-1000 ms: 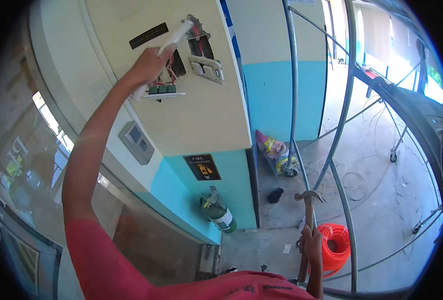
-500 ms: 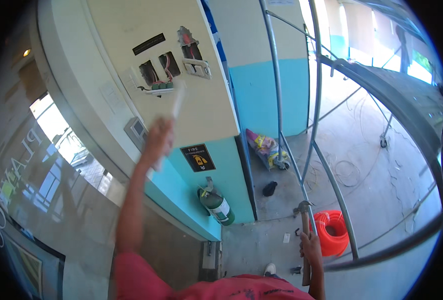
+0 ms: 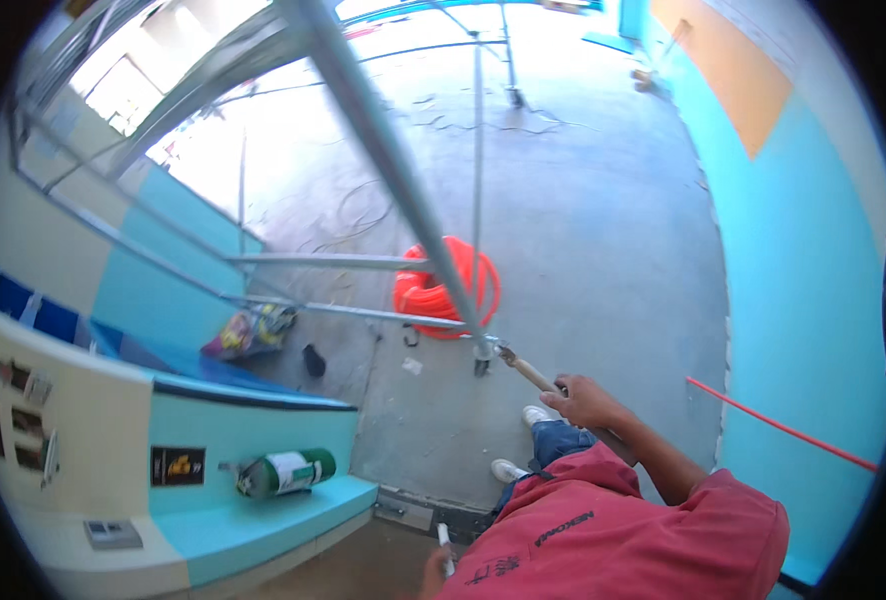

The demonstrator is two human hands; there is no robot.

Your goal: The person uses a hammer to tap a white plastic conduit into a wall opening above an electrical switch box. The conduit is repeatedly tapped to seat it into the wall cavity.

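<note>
My right hand [image 3: 585, 402] is closed around the handle of a claw hammer [image 3: 531, 372]. The hammer's metal head points toward the foot of the scaffold, close to its caster. Low in the picture, beside my red shirt, my left hand [image 3: 436, 572] is closed on a slim white stick [image 3: 445, 536]. Most of that hand is cut off by the lower edge. To the left, the beige wall holds open wall boxes [image 3: 29, 440] with a loose cover plate hanging by them.
A metal scaffold [image 3: 393, 170] crosses the view, with an orange coil of tubing [image 3: 421, 300] behind its leg. A green fire extinguisher [image 3: 288, 473] hangs on the left wall. Beside the right wall stretches a red tube [image 3: 778, 424]. A stuffed bag [image 3: 251, 332] lies near the scaffold.
My view has swung right, away from the wall boxes. The left hand has dropped from them with the white stick. The right hand still holds the hammer, now in front of me.
</note>
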